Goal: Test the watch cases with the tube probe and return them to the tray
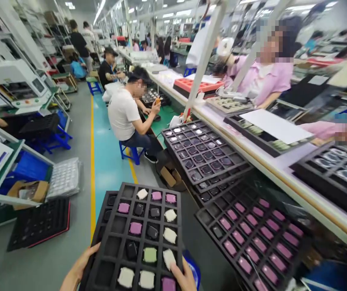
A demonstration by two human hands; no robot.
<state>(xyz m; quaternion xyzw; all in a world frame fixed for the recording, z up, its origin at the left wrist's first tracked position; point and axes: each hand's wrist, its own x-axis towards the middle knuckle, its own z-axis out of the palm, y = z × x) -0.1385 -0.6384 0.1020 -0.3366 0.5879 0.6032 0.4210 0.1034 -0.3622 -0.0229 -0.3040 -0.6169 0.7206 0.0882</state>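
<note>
Before me is a black foam tray [113, 242] with square pockets, lying on a second dark tray [110, 195] that shows at its left. Small rounded cases sit in its pockets, among them a green case [149, 255], a pink case [136, 228], a black case [152, 231] and a white case [127, 277]. The left column has vacant pockets. My left hand [81, 264] grips the left side, its fingers hidden underneath. On the right edge my right hand [185, 277] is closed around the tray, thumb on top, touching a tilted white case [169, 258].
Right of me lie a tray of pink cases [252, 238] and trays with dark glossy pieces [205, 147], beside a long workbench [282, 178]. A seated person [125, 111] works ahead on a blue stool [129, 152]. At left, a black tray [40, 222] rests on the floor.
</note>
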